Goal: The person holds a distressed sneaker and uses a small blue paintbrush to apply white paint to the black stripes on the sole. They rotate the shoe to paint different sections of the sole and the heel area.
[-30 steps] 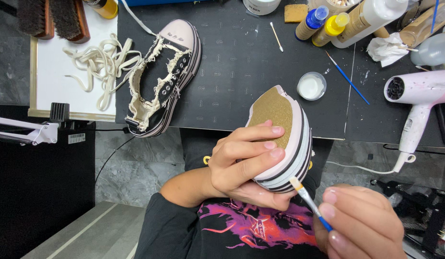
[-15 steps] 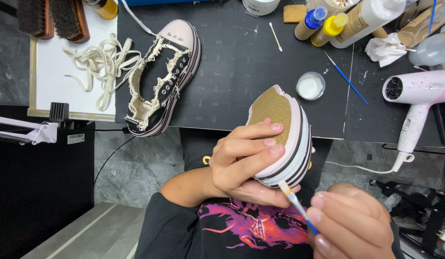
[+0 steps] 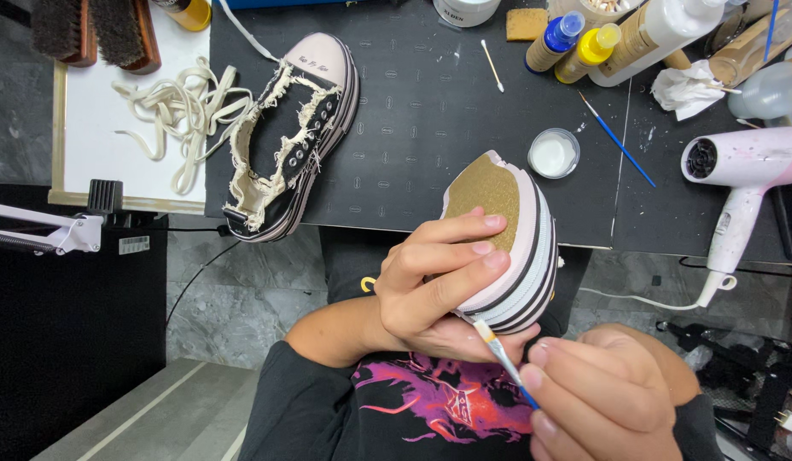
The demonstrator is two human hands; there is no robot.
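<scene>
My left hand (image 3: 439,282) grips a platform sneaker (image 3: 509,239) turned sole-up, its tan outsole facing me and its white sidewall striped with black lines. My right hand (image 3: 609,397) holds a thin blue-handled paintbrush (image 3: 501,350), whose bristle tip touches the lower edge of the sneaker's sidewall near my left thumb. The matching black sneaker (image 3: 292,137) with frayed cream edges lies unlaced on the black mat (image 3: 413,111). A small open jar of white paint (image 3: 554,154) stands on the mat just beyond the held shoe.
Cream laces (image 3: 170,111) lie on a white board with two brushes (image 3: 93,30) at the far left. A pink hair dryer (image 3: 746,171) lies at the right. Bottles (image 3: 584,43), a second blue brush (image 3: 618,141) and a cotton swab (image 3: 492,66) sit at the mat's far edge.
My right hand has shifted left and up slightly, bringing the brush tip along the sidewall's lower edge. The left hand and shoe have stayed put.
</scene>
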